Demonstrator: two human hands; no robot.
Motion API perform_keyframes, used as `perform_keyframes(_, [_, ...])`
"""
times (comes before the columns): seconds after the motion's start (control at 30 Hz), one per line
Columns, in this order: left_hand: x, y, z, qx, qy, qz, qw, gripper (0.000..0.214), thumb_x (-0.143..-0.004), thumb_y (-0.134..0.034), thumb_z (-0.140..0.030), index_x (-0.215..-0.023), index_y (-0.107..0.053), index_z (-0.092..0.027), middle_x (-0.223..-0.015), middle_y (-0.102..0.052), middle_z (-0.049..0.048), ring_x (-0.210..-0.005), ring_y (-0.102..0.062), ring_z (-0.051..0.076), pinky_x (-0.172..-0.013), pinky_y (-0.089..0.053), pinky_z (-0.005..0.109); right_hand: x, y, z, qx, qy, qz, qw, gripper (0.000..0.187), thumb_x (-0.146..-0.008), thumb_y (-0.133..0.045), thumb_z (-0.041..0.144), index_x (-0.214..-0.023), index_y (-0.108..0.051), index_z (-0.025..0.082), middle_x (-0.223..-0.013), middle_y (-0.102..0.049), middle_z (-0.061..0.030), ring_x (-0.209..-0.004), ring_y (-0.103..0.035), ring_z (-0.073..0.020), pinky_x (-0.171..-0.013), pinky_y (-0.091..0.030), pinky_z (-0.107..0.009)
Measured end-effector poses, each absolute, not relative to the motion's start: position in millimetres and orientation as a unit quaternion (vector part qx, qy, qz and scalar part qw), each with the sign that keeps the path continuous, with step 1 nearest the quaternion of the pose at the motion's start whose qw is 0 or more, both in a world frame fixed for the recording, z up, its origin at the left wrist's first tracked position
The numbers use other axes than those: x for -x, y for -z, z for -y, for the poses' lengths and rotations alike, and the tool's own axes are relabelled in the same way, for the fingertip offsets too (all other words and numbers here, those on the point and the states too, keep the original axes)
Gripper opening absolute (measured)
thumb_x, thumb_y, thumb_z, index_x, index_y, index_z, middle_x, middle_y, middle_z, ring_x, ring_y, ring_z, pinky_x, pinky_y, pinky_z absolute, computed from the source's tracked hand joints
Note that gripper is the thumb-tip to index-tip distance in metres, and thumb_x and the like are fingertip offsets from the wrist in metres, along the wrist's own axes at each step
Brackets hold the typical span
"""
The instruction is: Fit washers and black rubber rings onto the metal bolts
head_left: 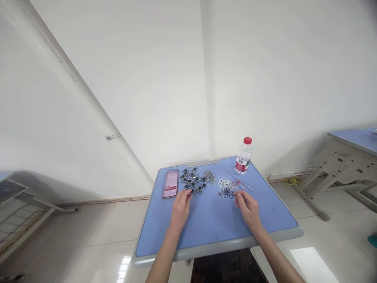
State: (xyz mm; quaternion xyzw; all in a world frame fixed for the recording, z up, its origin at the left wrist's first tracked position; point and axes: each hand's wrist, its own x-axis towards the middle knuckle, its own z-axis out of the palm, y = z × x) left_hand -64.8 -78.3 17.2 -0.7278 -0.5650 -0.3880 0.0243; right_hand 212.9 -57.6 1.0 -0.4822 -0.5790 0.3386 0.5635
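My left hand (180, 208) pinches a small black-and-metal part (193, 192) between thumb and fingers. It looks like the pieces in the pile of black-and-silver assemblies (190, 179) just beyond it. My right hand (248, 208) has its fingertips closed at the right side of a cluster of black rings (226, 193). Whatever those fingertips hold is too small to make out. White rings (224, 183) lie just behind the black ones. Tiny metal balls or nuts (219, 194) are at their left. Several metal screws or pins (209, 177) form another heap.
A phone (171, 183) lies at the left of the blue table (212, 226). Thin pointed tools (243, 184) are right of the rings. A red-capped bottle (243, 159) stands at the back right. A wall (176, 98) rises behind the table; another desk (356, 139) is far right.
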Motion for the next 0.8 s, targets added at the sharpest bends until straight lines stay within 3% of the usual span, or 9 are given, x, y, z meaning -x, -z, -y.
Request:
perform_keyframes(0.1, [49.0, -14.9, 87.6, 0.822, 0.301, 0.482, 0.02, 0.024, -0.098, -0.037, -0.016, -0.109, -0.058, -0.021, -0.101, -0.064, 0.0072, -0.094, -0.061, 0.019, -0.088, -0.05, 0.035, -213.1, -1.2, 58.0, 0.484, -0.34, 0.578, 0.562, 0.028, -0.092, -0.048, 0.042, -0.088, -0.063, 0.019, -0.062, -0.057, 0.0002, -0.052, -0.052, -0.0147, -0.052, -0.044, -0.027])
perform_keyframes(0.3, [33.7, -14.0, 91.5, 0.895, 0.174, 0.409, 0.019, 0.028, -0.097, -0.034, -0.011, -0.105, -0.059, -0.02, -0.095, -0.063, 0.0062, -0.088, -0.06, 0.019, -0.077, -0.051, 0.033, -213.2, -3.0, 58.4, 0.489, -0.338, 0.57, 0.567, 0.027, -0.092, -0.048, 0.04, -0.088, -0.063, 0.019, -0.062, -0.056, 0.0004, -0.052, -0.052, -0.0147, -0.053, -0.044, -0.027])
perform_keyframes(0.5, [34.5, -25.6, 89.8, 0.85, 0.226, 0.475, -0.025, 0.017, -0.088, -0.05, -0.019, -0.103, -0.057, -0.02, -0.098, -0.06, 0.0071, -0.092, -0.057, 0.022, -0.084, -0.048, 0.039, -213.4, -5.9, 59.7, 0.487, -0.337, 0.577, 0.562, 0.029, -0.093, -0.046, 0.041, -0.088, -0.063, 0.018, -0.061, -0.056, 0.0002, -0.052, -0.052, -0.0147, -0.053, -0.043, -0.027])
perform_keyframes(0.67, [26.6, -27.4, 87.2, 0.849, 0.217, 0.478, -0.064, 0.037, -0.088, -0.058, -0.028, -0.124, -0.051, -0.023, -0.114, -0.058, 0.0078, -0.104, -0.055, 0.024, -0.092, -0.045, 0.041, -214.0, -6.0, 60.5, 0.494, -0.329, 0.58, 0.559, 0.03, -0.093, -0.047, 0.043, -0.088, -0.064, 0.018, -0.062, -0.058, -0.0005, -0.053, -0.053, -0.015, -0.054, -0.044, -0.027])
perform_keyframes(0.8, [21.5, -23.3, 82.1, 0.855, 0.214, 0.466, -0.082, 0.017, -0.094, -0.052, -0.026, -0.109, -0.06, -0.023, -0.101, -0.062, 0.0052, -0.095, -0.056, 0.021, -0.086, -0.045, 0.037, -213.9, -8.8, 60.9, 0.493, -0.334, 0.576, 0.56, 0.031, -0.093, -0.047, 0.043, -0.088, -0.064, 0.018, -0.061, -0.057, 0.0, -0.052, -0.053, -0.0148, -0.053, -0.044, -0.026])
